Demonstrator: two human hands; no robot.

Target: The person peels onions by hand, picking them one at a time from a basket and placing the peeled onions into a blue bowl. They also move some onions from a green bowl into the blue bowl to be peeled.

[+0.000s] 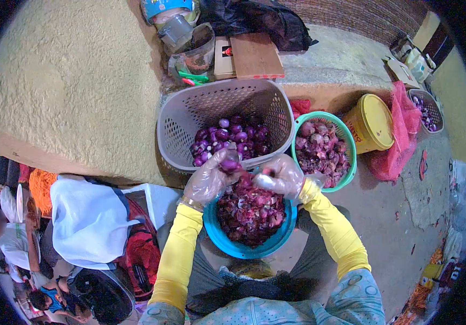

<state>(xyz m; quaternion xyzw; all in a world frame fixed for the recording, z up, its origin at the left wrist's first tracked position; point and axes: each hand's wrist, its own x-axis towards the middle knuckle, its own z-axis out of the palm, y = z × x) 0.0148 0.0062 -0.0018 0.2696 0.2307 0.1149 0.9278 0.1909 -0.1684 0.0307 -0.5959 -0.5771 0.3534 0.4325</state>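
Note:
My left hand (211, 179), in a clear plastic glove, grips a purple-skinned red onion (230, 164) between thumb and fingers. Close beside it, my gloved right hand (282, 177) is closed, with a pale shiny thing at its fingers that I cannot make out. Both hands are above a blue basin (250, 253) heaped with dark red onion skins (250, 214). Just beyond them stands a grey perforated basket (181, 122) holding peeled red onions (235, 135). To the right, a green basket (353, 157) is filled with unpeeled red onions (322, 146).
A lidded yellow bucket (378, 122) and a red mesh sack (387, 157) stand beyond the green basket. Another onion basket (432, 111) is farther right. A rough wall ledge (86, 97) runs along the left. People sit at lower left near a white cloth (86, 222).

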